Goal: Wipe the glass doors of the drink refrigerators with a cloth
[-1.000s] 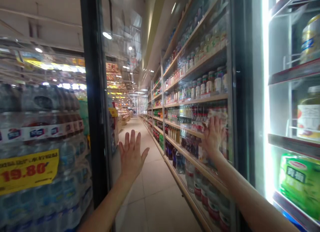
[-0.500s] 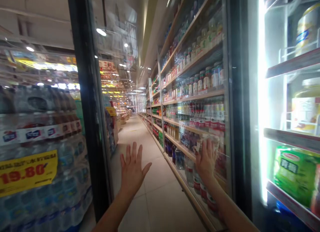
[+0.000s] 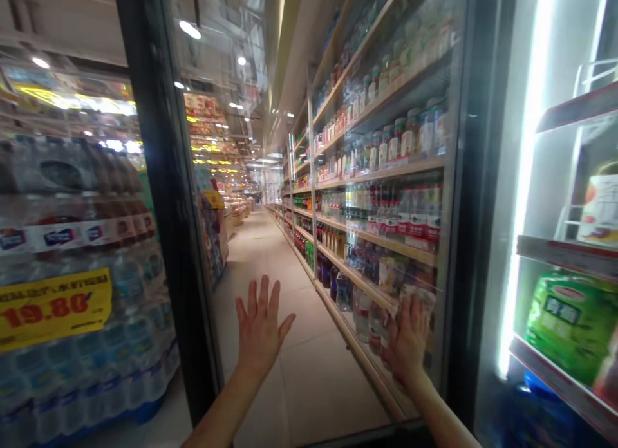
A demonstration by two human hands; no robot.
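In front of me is a dark-framed glass door (image 3: 284, 319) of a lit drinks fridge, standing swung out. My left hand (image 3: 261, 329) lies flat against the glass with its fingers spread and nothing in it. Lower on the door's right side, my right hand (image 3: 409, 338) presses a pale, crumpled cloth (image 3: 425, 300) to the pane. The cloth shows around and behind the fingertips; the rest is hidden under the hand. Glare and see-through bottles blur its outline.
At left stand stacked packs of bottles (image 3: 72, 364) with a yellow price sign (image 3: 53, 309). At right, fridge shelves (image 3: 570, 258) hold a green pack (image 3: 570, 326) beside a bright light strip. Through the glass appear a tiled aisle and long shelves of bottles (image 3: 400, 142).
My right hand has moved down along the glass with the cloth. My left hand stays almost in place. The view has tilted down a little, showing the door's bottom edge.
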